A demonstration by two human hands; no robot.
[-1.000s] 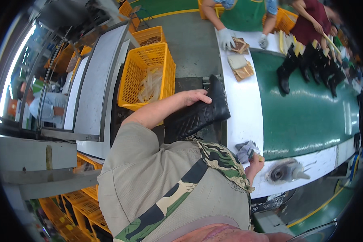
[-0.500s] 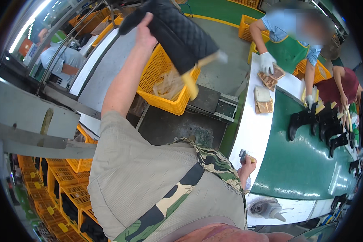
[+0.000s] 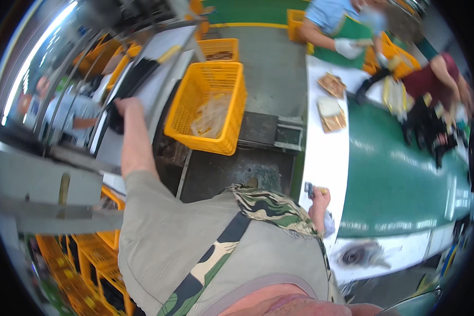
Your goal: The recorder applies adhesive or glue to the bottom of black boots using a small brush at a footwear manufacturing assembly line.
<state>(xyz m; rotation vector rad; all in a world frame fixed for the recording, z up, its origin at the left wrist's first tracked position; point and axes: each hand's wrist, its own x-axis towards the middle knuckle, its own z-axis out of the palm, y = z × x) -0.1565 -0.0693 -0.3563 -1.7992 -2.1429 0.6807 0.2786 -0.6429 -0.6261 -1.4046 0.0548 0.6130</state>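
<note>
Over at ten o'clock, the person's left hand (image 3: 127,105) has its grip closed on a black boot (image 3: 139,76) lying along the pale tabletop (image 3: 111,152), shaft toward one o'clock. At four, the right hand (image 3: 319,199) curls its grip round a small grey-headed tool (image 3: 309,189). A yellow crate (image 3: 236,118) sits at eleven.

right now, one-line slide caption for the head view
Left hand on a black boot, right hand holding a small tool beside a green table.
</note>
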